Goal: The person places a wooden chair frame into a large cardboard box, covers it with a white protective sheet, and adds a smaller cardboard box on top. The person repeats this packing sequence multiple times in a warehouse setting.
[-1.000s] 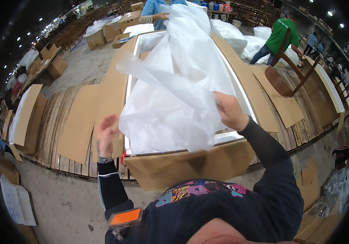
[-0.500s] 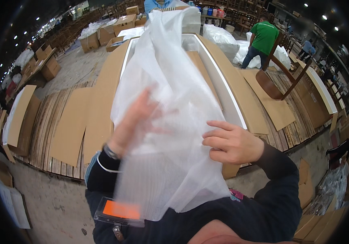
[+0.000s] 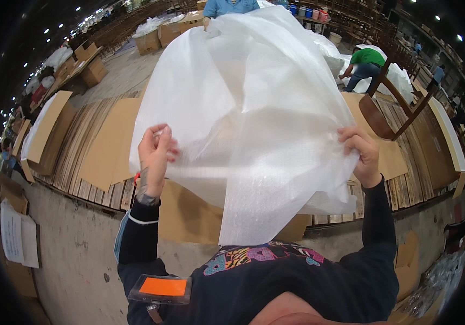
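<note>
A large sheet of thin white packing foam [image 3: 254, 114] billows in the air before me, spread wide and partly see-through. At its right edge my right hand [image 3: 361, 154] is closed, gripping the foam between fingers and thumb. My left hand [image 3: 155, 154] is raised in front of the sheet's left side with its fingers curled in; whether foam is pinched in them I cannot make out. Below the sheet a brown cardboard flap [image 3: 189, 211] shows, and most of the carton there is hidden. Across from me a person in blue [image 3: 231, 6] has a hand at the sheet's far edge.
A slatted wooden bench [image 3: 67, 157] runs left and right with cardboard pieces on it. A brown wooden chair frame [image 3: 387, 108] stands on the right. Beyond it a person in green [image 3: 368, 59] bends by white wrapped bundles. An open carton [image 3: 51, 130] lies at left.
The foam sheet has gone from hanging bunched and narrow to spread wide. My hands have moved apart, the right one outward and up onto the sheet's edge. The person in green has bent down.
</note>
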A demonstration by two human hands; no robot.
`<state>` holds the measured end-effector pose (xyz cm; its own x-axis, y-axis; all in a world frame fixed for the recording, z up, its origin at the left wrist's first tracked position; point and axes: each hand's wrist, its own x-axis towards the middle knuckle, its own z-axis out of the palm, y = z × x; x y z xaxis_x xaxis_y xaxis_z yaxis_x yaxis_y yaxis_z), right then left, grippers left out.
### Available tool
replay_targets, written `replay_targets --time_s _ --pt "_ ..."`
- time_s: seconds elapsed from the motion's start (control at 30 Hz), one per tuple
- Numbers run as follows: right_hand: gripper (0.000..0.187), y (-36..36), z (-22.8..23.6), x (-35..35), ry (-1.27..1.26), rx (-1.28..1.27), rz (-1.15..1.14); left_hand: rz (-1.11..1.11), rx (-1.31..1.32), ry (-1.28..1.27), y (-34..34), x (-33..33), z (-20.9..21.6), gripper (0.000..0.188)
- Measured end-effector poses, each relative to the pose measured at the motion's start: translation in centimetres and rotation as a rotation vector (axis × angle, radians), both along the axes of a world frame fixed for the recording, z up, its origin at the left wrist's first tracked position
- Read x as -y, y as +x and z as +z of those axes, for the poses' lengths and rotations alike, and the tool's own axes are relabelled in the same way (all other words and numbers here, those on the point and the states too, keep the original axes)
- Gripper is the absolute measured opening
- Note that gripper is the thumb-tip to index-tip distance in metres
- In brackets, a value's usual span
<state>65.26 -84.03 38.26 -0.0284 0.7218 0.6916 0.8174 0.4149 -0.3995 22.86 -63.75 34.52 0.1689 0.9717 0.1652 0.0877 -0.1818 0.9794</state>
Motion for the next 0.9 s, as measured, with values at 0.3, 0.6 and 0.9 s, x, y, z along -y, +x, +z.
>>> replay_targets --time_s 0.3,0.6,0.9 --pt "0.005 9.2 -7.0 5.1 -0.155 -0.484 -0.005 0.403 -1.253 0.471 8.1 -5.0 -1.7 0.102" --pt "0.006 12.4 -14.0 12.7 -0.038 -1.299 -0.076 0.424 -1.28 0.684 -1.1 -17.8 -6.8 0.018" --pt "0.013 8.8 -18.0 18.9 0.033 -1.406 -0.174 0.588 -0.132 0.032 -21.9 -22.9 -3.5 0.034"
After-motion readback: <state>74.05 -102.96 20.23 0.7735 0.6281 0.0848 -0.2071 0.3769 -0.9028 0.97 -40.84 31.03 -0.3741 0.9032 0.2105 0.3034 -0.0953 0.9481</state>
